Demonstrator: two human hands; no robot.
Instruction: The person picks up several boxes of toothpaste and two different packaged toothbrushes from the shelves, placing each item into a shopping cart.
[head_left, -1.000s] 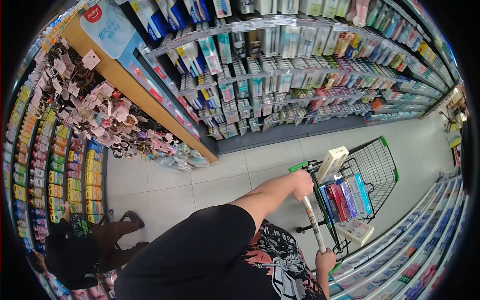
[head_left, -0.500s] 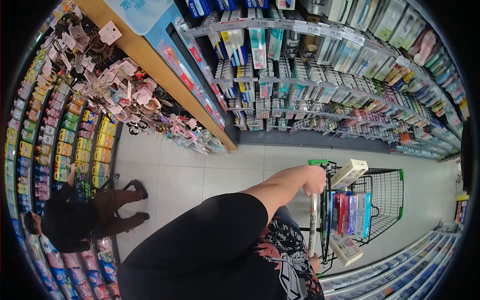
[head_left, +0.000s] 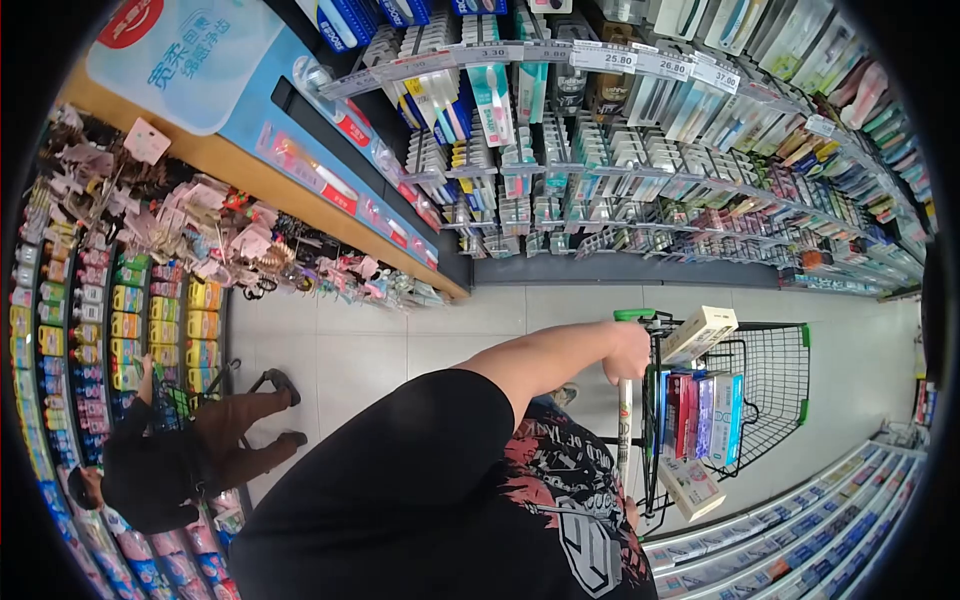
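My left hand [head_left: 628, 352] is closed around the upper end of the shopping cart's pale handle [head_left: 625, 425], its arm stretched out. At the handle's lower end a small part of my right hand [head_left: 632, 513] shows, wrapped against the bar; my printed shirt hides most of it. Beyond the handle, the black wire cart [head_left: 778, 375] with green corners holds a row of red, purple and blue boxes [head_left: 703, 418]. One cream box [head_left: 700, 335] is tilted near its upper side, and another pale box [head_left: 692, 488] lies near its lower side.
Shelves of toothbrushes [head_left: 640, 175] with price tags run along the top. Hair accessories [head_left: 240, 235] hang at upper left. A person in dark clothes [head_left: 160, 465] is beside another cart by the left shelves [head_left: 125, 330]. More shelving [head_left: 790, 535] stands at lower right.
The toothbrush shelves and hanging accessories have shifted left in view. The other person appears slightly lower and further right. Both my hands stay at the cart handle.
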